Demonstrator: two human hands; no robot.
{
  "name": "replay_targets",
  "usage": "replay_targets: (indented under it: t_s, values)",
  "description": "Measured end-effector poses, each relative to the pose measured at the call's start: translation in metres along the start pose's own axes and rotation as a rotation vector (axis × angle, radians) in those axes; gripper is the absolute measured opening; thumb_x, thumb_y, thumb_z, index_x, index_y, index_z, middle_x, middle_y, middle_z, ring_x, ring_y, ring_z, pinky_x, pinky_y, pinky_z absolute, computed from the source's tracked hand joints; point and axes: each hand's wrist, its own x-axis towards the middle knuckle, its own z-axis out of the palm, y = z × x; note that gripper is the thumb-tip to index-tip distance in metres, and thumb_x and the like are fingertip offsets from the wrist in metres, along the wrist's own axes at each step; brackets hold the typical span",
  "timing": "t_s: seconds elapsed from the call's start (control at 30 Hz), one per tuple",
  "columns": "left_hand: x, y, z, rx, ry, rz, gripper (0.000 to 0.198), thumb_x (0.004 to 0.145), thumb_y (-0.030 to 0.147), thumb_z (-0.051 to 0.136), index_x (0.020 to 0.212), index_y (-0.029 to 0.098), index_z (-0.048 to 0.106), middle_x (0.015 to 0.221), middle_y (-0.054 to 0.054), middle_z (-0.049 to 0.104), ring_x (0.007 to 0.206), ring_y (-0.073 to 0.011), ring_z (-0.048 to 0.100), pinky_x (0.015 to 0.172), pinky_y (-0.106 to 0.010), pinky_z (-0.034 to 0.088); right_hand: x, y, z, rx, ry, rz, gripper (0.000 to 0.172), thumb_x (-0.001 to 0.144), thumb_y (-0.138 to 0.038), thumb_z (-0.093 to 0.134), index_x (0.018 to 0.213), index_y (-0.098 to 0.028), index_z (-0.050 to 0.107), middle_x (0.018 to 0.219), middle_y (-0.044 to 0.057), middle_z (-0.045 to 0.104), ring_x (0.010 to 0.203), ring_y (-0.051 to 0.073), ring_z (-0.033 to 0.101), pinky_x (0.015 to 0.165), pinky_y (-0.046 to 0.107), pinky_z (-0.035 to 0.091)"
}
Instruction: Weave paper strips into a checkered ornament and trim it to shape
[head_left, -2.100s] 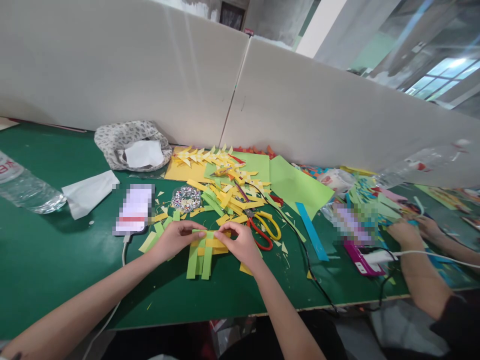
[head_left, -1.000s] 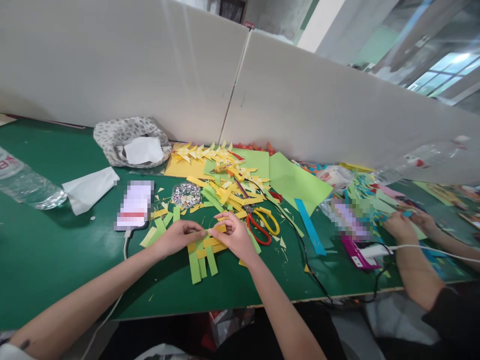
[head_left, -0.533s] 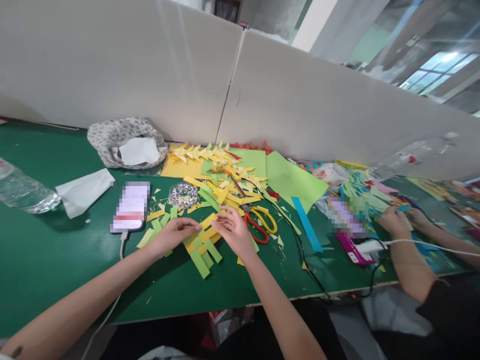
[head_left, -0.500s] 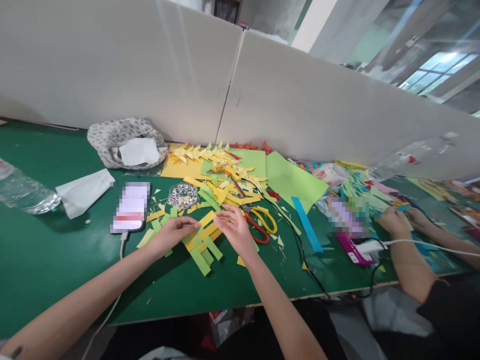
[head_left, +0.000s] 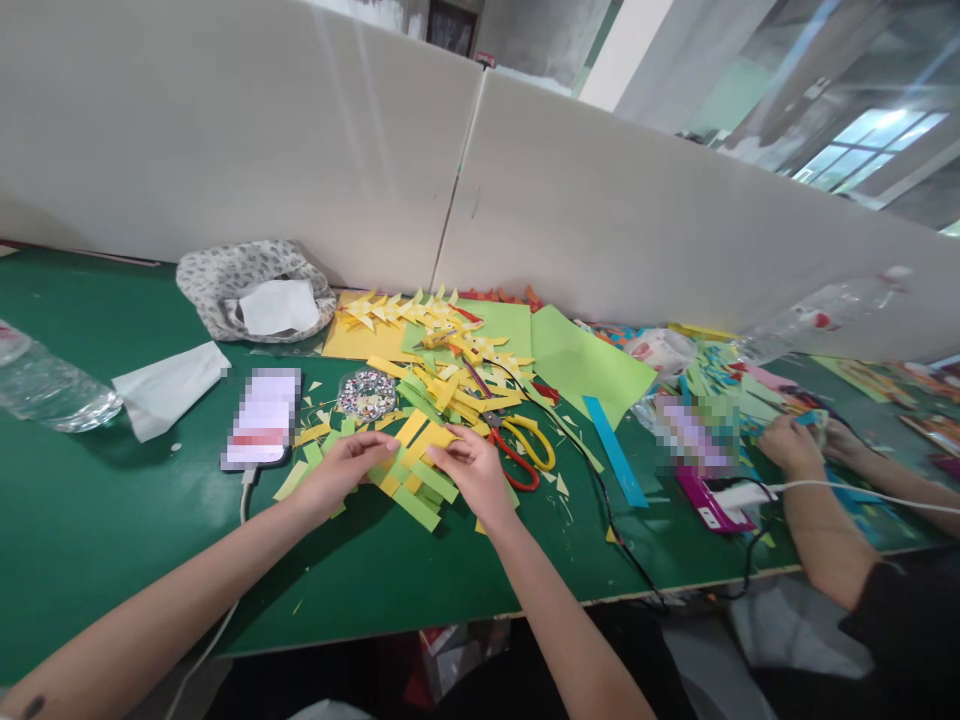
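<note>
Between my hands is a woven piece of yellow and green paper strips (head_left: 414, 470), its loose strip ends sticking out toward me and away. My left hand (head_left: 351, 465) pinches its left edge between thumb and fingers. At the right edge, my right hand (head_left: 472, 468) grips the yellow strips, thumb on top. Loose yellow and green strips lie just beyond the weave. Scissors with red and yellow handles (head_left: 517, 455) rest right of my right hand. A round clear tray of small googly eyes (head_left: 367, 393) sits behind my left hand.
A charging phone (head_left: 262, 418) and a water bottle (head_left: 52, 380) lie left. Folded yellow paper shapes (head_left: 409, 310), green sheets (head_left: 589, 362) and a patterned cloth bag (head_left: 251, 285) line the partition. A black cable (head_left: 600, 480) crosses the table. At right, a co-worker's hands (head_left: 795, 445) handle paper.
The woven piece has turned slightly between my hands, and its green strip ends now point more to the lower right. My right hand has shifted a little lower on its edge.
</note>
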Motion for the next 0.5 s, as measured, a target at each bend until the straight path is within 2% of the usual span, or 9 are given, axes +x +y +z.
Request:
replay_targets:
  t_s: [0.2, 0.33, 0.5]
  values:
    - [0.001, -0.005, 0.000, 0.118, -0.043, 0.019, 0.036, 0.069, 0.053, 0.059, 0.084, 0.020, 0.060, 0.070, 0.003, 0.054, 0.058, -0.0094, 0.046, 0.049, -0.019, 0.031, 0.001, -0.001, -0.005, -0.070, -0.069, -0.044, 0.035, 0.066, -0.042, 0.068, 0.088, -0.015, 0.064, 0.076, 0.006, 0.069, 0.073, 0.022, 0.064, 0.069, 0.034, 0.051]
    - [0.001, -0.004, 0.001, 0.113, -0.063, 0.015, 0.031, 0.070, 0.049, 0.059, 0.083, 0.021, 0.060, 0.066, 0.004, 0.052, 0.057, -0.0088, 0.042, 0.050, -0.019, 0.030, -0.003, -0.006, -0.005, -0.067, -0.131, -0.018, 0.034, 0.066, -0.039, 0.069, 0.091, -0.016, 0.065, 0.082, 0.007, 0.069, 0.079, 0.022, 0.064, 0.069, 0.032, 0.050]
    - [-0.003, 0.000, 0.006, 0.161, -0.086, 0.010, 0.033, 0.069, 0.051, 0.060, 0.080, 0.020, 0.060, 0.064, 0.004, 0.049, 0.057, -0.0095, 0.042, 0.051, -0.019, 0.031, 0.001, 0.005, -0.003, -0.054, -0.122, -0.039, 0.029, 0.066, -0.039, 0.068, 0.083, -0.015, 0.065, 0.075, 0.004, 0.067, 0.069, 0.018, 0.061, 0.062, 0.028, 0.047]
